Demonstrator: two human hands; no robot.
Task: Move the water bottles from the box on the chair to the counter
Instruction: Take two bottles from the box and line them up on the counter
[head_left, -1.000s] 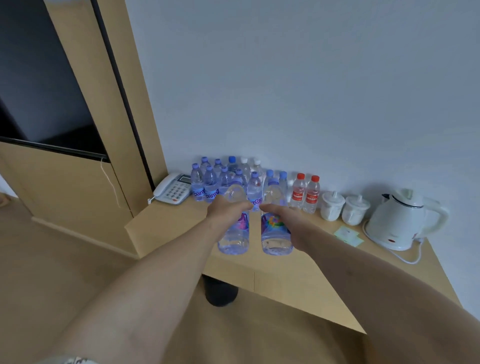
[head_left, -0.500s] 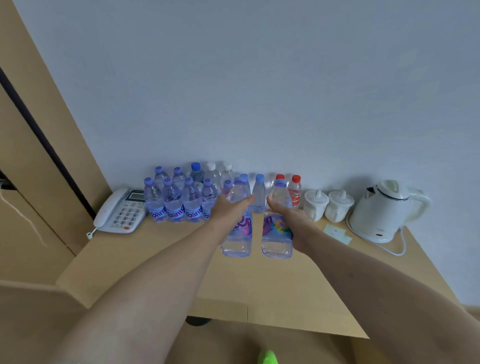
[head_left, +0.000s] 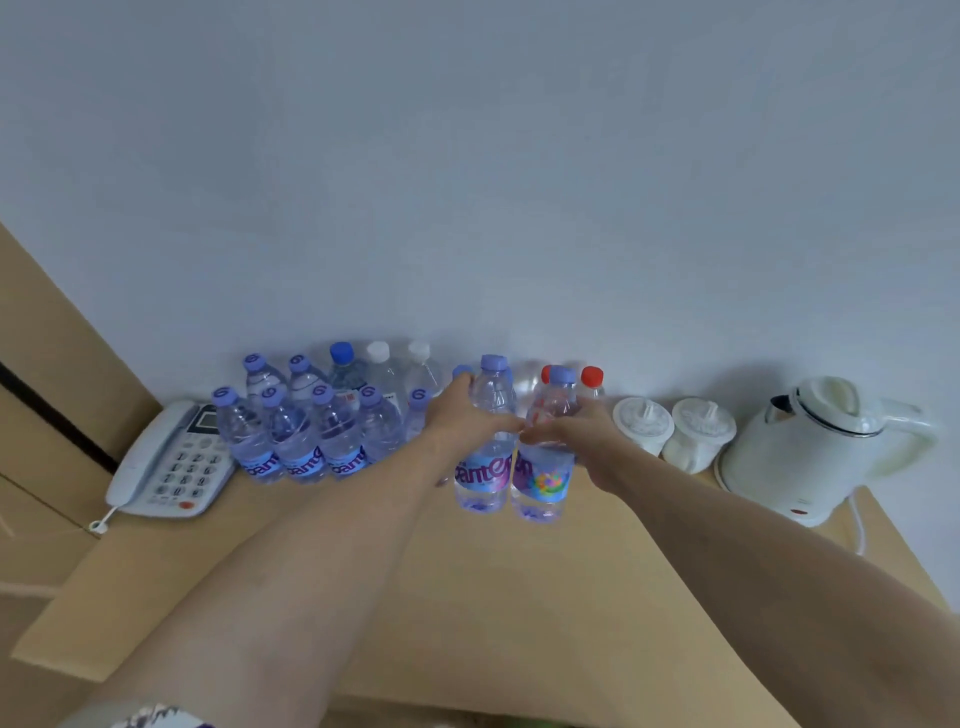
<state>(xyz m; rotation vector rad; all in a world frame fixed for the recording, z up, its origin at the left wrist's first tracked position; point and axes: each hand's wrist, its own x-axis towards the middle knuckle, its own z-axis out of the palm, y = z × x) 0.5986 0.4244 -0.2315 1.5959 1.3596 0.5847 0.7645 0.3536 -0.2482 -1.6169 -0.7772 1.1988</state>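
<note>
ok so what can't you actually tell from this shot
Head view only:
- Box and chair: outside the frame.
- Whether the left bottle and right bottle touch the counter: unclear.
- Bottles behind the left hand and right hand: partly hidden.
- Back-row labels: too blurred to read.

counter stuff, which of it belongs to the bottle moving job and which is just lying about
Part of the job:
- left hand gripping a purple-capped bottle
- right hand gripping a second bottle
- bottles already standing by the wall
- counter

Just lying about:
- telephone
- two white lidded cups
- white kettle
- red-capped bottles, likely not part of this batch
</note>
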